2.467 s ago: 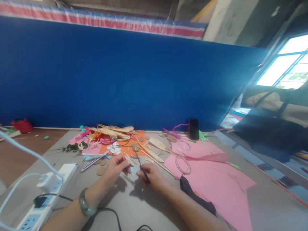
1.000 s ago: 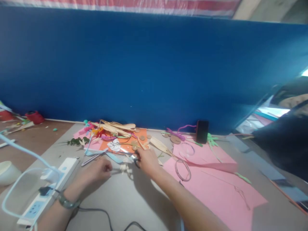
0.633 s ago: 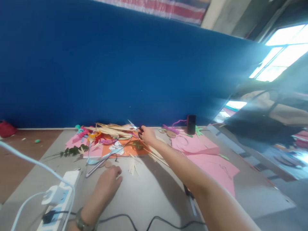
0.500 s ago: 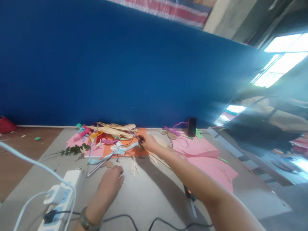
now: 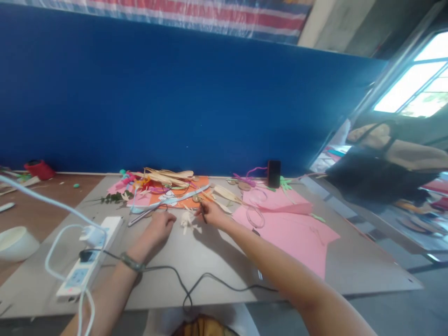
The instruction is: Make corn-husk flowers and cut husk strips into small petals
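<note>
My right hand (image 5: pixel 213 215) is closed on a thin dark tool (image 5: pixel 203 213), whose kind is too blurred to tell. It is over the table beside a small pile of pale shavings (image 5: pixel 187 221). My left hand (image 5: pixel 161 226) is at the table left of the pile, fingers curled, with nothing visible in it. Beyond the hands lie an orange sheet (image 5: pixel 192 201), a pale blue strip (image 5: pixel 185 196) and a bundle of straw-coloured strips (image 5: pixel 168 177). A small round disc (image 5: pixel 196 199) is just past my right fingertips. A slim silvery stick (image 5: pixel 140 217) lies past my left hand.
A white power strip (image 5: pixel 79 277) with plugs and white cables stands at the left; a black cable (image 5: pixel 175 269) crosses the front. Pink sheets (image 5: pixel 290 242) cover the right side, with a dark phone (image 5: pixel 273 174) upright behind them. A blue partition (image 5: pixel 196 102) borders the back.
My right hand has drawn back from the strips toward me, with the dark tool still in it. My left hand stays near the table. The camera view has shifted.
</note>
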A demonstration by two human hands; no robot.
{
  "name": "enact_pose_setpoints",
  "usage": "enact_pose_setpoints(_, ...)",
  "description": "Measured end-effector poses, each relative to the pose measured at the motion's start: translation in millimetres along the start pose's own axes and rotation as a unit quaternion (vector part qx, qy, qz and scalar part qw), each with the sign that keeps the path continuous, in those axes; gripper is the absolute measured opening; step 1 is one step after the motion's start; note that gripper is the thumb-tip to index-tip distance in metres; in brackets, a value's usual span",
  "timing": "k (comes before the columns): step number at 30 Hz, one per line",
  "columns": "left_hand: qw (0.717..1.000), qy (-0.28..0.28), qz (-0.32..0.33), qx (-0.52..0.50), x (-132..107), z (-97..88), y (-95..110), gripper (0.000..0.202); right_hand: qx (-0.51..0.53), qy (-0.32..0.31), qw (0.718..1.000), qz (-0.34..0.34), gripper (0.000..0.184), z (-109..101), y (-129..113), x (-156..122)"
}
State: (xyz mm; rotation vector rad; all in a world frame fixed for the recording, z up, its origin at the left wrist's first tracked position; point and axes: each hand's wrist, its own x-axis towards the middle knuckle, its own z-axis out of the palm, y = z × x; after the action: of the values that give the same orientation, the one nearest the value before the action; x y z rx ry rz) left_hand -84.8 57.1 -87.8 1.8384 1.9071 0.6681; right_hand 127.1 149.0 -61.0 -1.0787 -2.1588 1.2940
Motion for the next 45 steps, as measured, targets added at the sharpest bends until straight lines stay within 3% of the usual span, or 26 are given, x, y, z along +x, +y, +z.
enact_pose_setpoints(5, 1.0, 0.014, -0.026, 0.004, -13.7, -12.0, -6.8, 0.025, 0.02, 0.066, 0.998, -0.009, 0.013, -36.4, 12.2, -57.2)
enact_pose_setpoints(9, 0.999, 0.028, -0.03, 0.018, -19.1, -11.6, -6.5, 0.023, 0.015, 0.11, 0.994, -0.016, 0.013, -61.2, 17.5, -101.8)
enact_pose_setpoints(17, 0.994, 0.081, -0.07, -0.003, 18.9, -1.4, 7.6, 0.027, 0.016, 0.129, 0.991, -0.01, 0.01, -80.2, 8.4, -157.8)
enact_pose_setpoints(25, 0.993, 0.069, -0.098, -0.02, 50.2, 12.7, 26.7, 0.019, 0.046, 0.087, 0.995, 0.008, 0.011, -91.2, 17.3, -165.5)
enact_pose_setpoints(33, 0.986, 0.046, -0.158, -0.032, 86.1, 26.9, 26.6, 0.01, 0.051, 0.058, 0.996, 0.043, 0.012, -129.0, 38.8, -163.7)
enact_pose_setpoints(39, 0.969, -0.013, -0.183, -0.163, 98.3, 15.0, 28.9, 0.013, 0.075, 0.052, 0.988, 0.122, 0.019, -153.4, 61.6, -166.1)
enact_pose_setpoints(45, 0.916, -0.017, -0.171, -0.363, 79.4, 23.1, 51.3, 0.017, 0.013, 0.021, 0.996, 0.081, 0.019, -147.8, 49.7, -157.0)
